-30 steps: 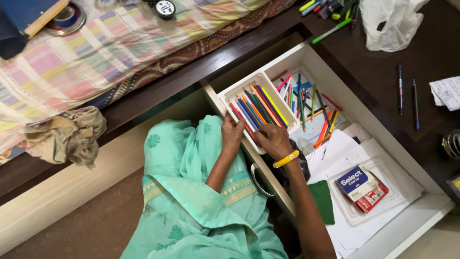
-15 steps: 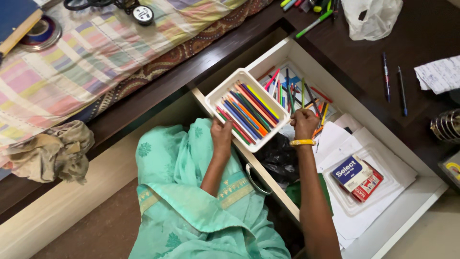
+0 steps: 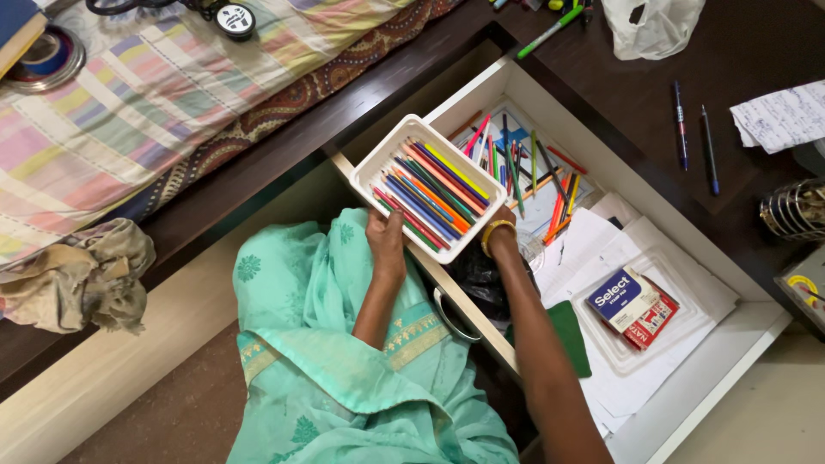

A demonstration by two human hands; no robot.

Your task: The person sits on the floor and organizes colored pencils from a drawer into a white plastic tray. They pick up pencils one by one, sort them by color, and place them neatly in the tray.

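My left hand (image 3: 385,234) grips the near corner of a white plastic tray (image 3: 371,163) and holds it above the front edge of an open white drawer (image 3: 640,187). Several coloured pencils (image 3: 430,193) lie side by side in the tray. My right hand (image 3: 504,218), with a yellow bangle on the wrist, is tucked under the tray's near right edge, and its fingers are hidden. More loose coloured pencils (image 3: 537,176) lie in the back of the drawer. Green cloth covers my lap.
In the drawer lie papers, a clear tray with small boxes (image 3: 632,305), a green cloth (image 3: 571,337) and a black bag (image 3: 477,273). Two pens (image 3: 679,120) and a white plastic bag (image 3: 649,26) rest on the dark desk. A striped bed cover (image 3: 155,86) and a crumpled cloth (image 3: 73,275) are at left.
The tray has been lifted and shifted left. My right hand left the pencils in the tray, reached over the loose pencils in the drawer, then drew back under the tray's edge.
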